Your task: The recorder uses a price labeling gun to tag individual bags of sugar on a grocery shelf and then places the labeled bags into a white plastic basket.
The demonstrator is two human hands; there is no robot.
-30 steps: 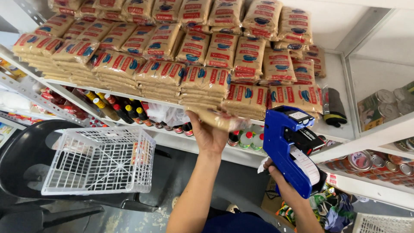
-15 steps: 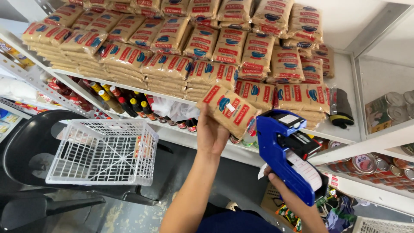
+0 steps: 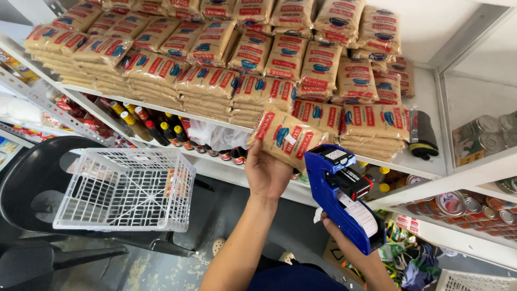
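Before the white metal shelf (image 3: 161, 110), one soft packet (image 3: 285, 139) is held clear of the stacked packets (image 3: 215, 81); the left hand (image 3: 267, 173) is cupped under it, fingers closed around its lower edge. A blue labelling gun (image 3: 344, 196) is gripped in the right hand (image 3: 344, 242), fingers wrapped on the handle, its nose just beside the packet.

Risks, as judged: the packet is supported at one end only, and its slick film could slip from the grip. The stack is piled high and unevenly; a knock could bring neighbouring packets down. A label pressed onto a yielding, pillow-like face may crease or sit crooked.

Materials: the packets are glossy tan film with red and blue print, plump and granular-looking. The gun is hard plastic with a white paper roll. A white wire basket (image 3: 126, 188), rigid and open-meshed, rests on a black plastic chair (image 3: 32, 178). Small capped bottles (image 3: 156, 126) are ranged on the shelf below.
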